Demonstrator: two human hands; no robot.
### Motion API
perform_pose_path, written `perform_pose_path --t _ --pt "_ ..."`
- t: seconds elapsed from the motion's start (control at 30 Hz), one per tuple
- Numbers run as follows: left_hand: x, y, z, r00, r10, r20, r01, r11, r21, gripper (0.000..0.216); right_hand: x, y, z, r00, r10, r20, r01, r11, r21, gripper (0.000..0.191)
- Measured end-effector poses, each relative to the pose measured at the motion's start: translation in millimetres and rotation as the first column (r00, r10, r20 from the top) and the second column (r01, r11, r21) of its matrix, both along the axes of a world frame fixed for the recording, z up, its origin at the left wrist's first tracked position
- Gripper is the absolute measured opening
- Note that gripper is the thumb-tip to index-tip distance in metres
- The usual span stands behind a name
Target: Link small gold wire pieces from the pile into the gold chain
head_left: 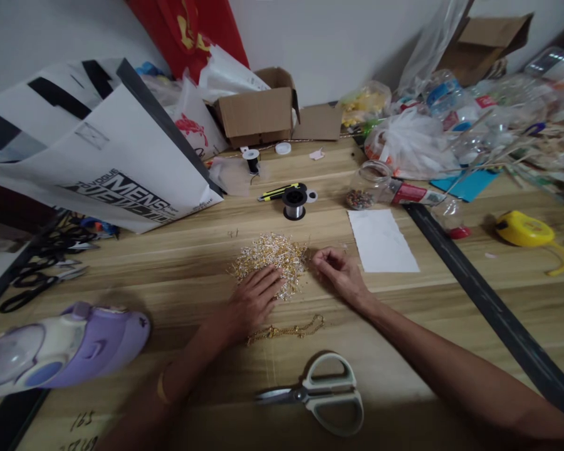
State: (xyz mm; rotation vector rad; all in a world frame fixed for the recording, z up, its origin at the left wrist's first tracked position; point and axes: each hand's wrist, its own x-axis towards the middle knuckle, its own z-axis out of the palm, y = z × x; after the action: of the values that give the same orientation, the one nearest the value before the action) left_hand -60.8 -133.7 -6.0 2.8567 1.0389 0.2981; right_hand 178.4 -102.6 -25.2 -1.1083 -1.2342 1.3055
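A heap of small gold and clear jewellery pieces lies in the middle of the wooden table. My left hand rests on the heap's near edge, its fingers stretched out over the pieces. To the right of the heap is my right hand, thumb and fingertips pinched together; whatever is between them is too small to make out. A gold chain lies on the wood close below the left hand. Nearer to me are scissors with light handles, blades pointing left.
Beyond the heap stand a wire spool, a yellow-black utility knife and a bead jar lying on its side. White paper and a yellow tape measure are right. A large paper bag and a purple-white appliance stand left.
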Motion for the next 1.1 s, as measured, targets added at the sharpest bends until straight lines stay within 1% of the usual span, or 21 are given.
perform_pose_path --t 0.17,0.33,0.5,0.6,0.77,0.93,1.1 --pt "-3.4 4.9 -1.7 0.999 0.016 0.051 -0.016 1.000 0.001 0.036 2.1 3.1 -1.6 0.996 -0.065 -0.065 0.064 0.998 -0.024 0.028" --pt "-1.6 10.5 -0.8 0.990 0.040 0.135 -0.041 0.999 0.009 0.035 4.2 5.2 -2.0 0.993 -0.079 -0.089 0.076 0.997 -0.028 0.025" --pt "-0.9 14.0 -4.6 0.985 0.109 0.131 -0.111 0.994 0.008 0.038 4.2 5.5 -1.5 0.988 -0.097 -0.123 0.090 0.994 -0.055 0.025" --pt "-1.2 13.7 -8.5 0.985 0.128 0.115 -0.130 0.992 0.010 0.039 3.8 5.4 -0.1 0.987 -0.100 -0.128 0.090 0.993 -0.079 0.026" --pt "-1.2 9.5 -11.3 0.991 0.114 0.072 -0.116 0.993 0.028 0.037 3.0 5.1 2.9 0.987 -0.103 -0.122 0.094 0.992 -0.081 0.026" --pt "-3.2 6.6 -12.4 0.993 0.083 0.079 -0.085 0.996 0.022 0.035 3.0 4.9 4.4 0.989 -0.098 -0.108 0.089 0.992 -0.085 0.026" --pt "-9.7 8.1 -8.1 0.994 0.074 0.085 -0.074 0.997 0.000 0.033 3.3 4.8 3.0 0.991 -0.087 -0.101 0.080 0.995 -0.066 0.026"
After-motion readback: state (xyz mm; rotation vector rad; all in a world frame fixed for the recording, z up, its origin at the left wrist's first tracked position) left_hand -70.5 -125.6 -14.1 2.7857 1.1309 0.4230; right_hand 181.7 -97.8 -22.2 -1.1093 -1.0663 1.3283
